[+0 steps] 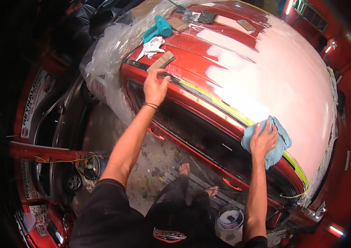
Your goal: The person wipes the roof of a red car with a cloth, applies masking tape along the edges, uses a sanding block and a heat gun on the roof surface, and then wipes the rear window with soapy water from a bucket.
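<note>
The cloth is light blue. The car roof is red, patched with pinkish white, its masking tape yellow-green. The handheld tool is teal, the rag white, the sanding block brown, the T-shirt black.

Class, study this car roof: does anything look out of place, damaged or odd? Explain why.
The roof looks patchy: pale areas meet red paint in ragged edges. Toward its left, a crumpled white cloth or paper lies loose beside a teal tool, an untidy spot on a car roof.
</note>
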A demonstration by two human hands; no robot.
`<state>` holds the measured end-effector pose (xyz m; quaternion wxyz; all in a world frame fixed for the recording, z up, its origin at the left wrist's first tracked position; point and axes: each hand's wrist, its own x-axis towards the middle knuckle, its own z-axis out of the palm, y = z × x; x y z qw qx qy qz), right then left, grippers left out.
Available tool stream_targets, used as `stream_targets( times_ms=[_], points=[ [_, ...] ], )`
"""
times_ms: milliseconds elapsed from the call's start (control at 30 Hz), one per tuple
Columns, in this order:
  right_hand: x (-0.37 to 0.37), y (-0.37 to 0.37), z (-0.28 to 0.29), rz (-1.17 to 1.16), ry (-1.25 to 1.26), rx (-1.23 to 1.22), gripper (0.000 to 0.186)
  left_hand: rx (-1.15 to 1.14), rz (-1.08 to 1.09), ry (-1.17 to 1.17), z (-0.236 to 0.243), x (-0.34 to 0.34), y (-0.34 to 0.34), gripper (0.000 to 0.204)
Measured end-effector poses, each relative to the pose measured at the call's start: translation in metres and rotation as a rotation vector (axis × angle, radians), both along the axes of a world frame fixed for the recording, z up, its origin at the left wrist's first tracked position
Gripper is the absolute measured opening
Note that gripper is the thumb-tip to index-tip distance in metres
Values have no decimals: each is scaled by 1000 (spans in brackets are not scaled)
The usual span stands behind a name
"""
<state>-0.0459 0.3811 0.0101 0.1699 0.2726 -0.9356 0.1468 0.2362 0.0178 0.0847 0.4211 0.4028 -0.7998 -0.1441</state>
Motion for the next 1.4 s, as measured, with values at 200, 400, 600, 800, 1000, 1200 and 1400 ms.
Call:
stream_targets(
  times_ms=[200, 400, 600, 800, 1000, 1200, 1400],
  points=[
    [-5, -18, -9, -150, 8, -68, 43, 50, 23, -465, -16, 13, -104, 65],
    [-4, -25, -10, -139, 38, -102, 42, -7, -142, -427, -45, 17, -146, 44],
    [-9, -22, -12, -118, 62, -91, 46, -58, -302, -239, -31, -44, -180, 37],
    [-6, -25, -9, -108, 16, -94, 47, -110, -138, -381, -12, -173, -285, 41],
    [-5, -29, -10, -103, -8, -102, 48, -250, -81, -228, -37, -186, -317, 46],
    [-6, -23, -12, -128, 25, -89, 46, -251, -69, -258, -85, -89, -228, 46],
    [-7, -30, -11, -103, 24, -108, 55, -216, 39, -246, -101, -22, -201, 50]
  ],
)
